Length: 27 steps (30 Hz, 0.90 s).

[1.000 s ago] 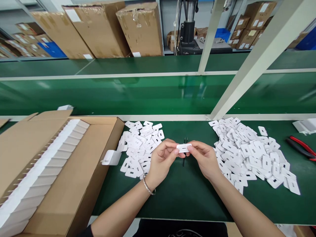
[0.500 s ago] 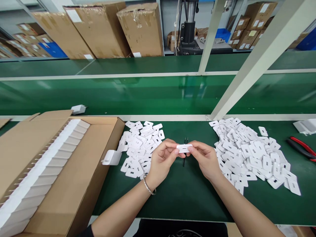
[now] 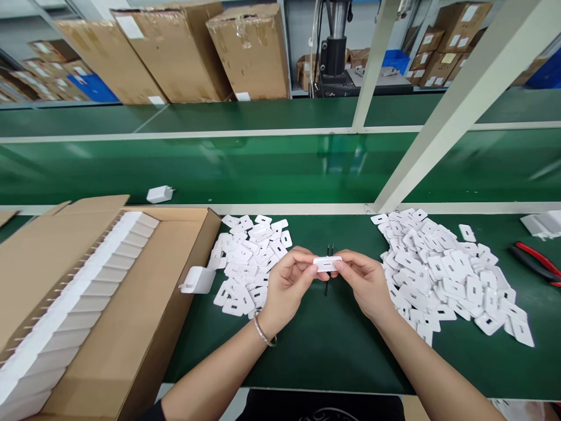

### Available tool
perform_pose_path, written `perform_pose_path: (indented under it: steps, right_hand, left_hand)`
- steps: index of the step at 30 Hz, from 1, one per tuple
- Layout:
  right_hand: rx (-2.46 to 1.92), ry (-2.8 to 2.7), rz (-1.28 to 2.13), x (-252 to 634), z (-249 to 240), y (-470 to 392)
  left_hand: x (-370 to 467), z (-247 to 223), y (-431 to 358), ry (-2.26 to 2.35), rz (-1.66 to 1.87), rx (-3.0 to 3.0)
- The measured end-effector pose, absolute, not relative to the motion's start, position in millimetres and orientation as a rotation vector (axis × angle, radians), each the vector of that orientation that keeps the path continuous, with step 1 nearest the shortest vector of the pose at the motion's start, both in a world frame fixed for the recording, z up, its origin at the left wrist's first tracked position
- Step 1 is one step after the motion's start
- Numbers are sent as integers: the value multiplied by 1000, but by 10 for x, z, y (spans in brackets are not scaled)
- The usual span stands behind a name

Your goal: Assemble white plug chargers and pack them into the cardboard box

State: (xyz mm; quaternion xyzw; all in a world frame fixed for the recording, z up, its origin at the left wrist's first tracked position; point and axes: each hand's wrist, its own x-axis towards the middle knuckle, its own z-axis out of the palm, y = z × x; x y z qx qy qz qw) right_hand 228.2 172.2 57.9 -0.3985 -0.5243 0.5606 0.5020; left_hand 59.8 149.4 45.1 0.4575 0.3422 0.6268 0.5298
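Between both hands, a small white plate with a dark slot [image 3: 326,264] is held level by its two ends. My left hand [image 3: 289,280] pinches its left end, and my right hand [image 3: 362,282] pinches the right end. Just behind the plate, two thin black prongs or rods [image 3: 330,250] show, partly hidden by it. A smaller pile of white plates [image 3: 243,257] lies left of my left hand. Right of my right hand spreads a larger pile of white plates [image 3: 442,275]. A white adapter housing [image 3: 198,280] rests against the carton's edge, beside the smaller pile.
An open carton [image 3: 144,316] with a row of white housings [image 3: 94,292] fills the left. Red-and-black pliers [image 3: 535,262] lie far right, below white housings [image 3: 543,224]. A slanted white post [image 3: 460,108] rises behind. Another white adapter [image 3: 160,194] is on the green belt.
The white adapter on the green belt behind the carton has moved to the right. Both hands and the plate they hold stay in nearly the same place.
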Motion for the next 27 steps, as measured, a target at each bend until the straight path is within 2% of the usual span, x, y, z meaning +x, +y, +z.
perform_pose_path:
  steps: [13, 27]
  right_hand:
    - [-943, -1313, 1298, 2280, 585, 1706]
    - [-963, -1535, 882, 2302, 578, 1624]
  left_hand:
    - [608, 451, 1496, 878, 1510, 1110]
    - [611, 429, 1488, 894, 1511, 1113]
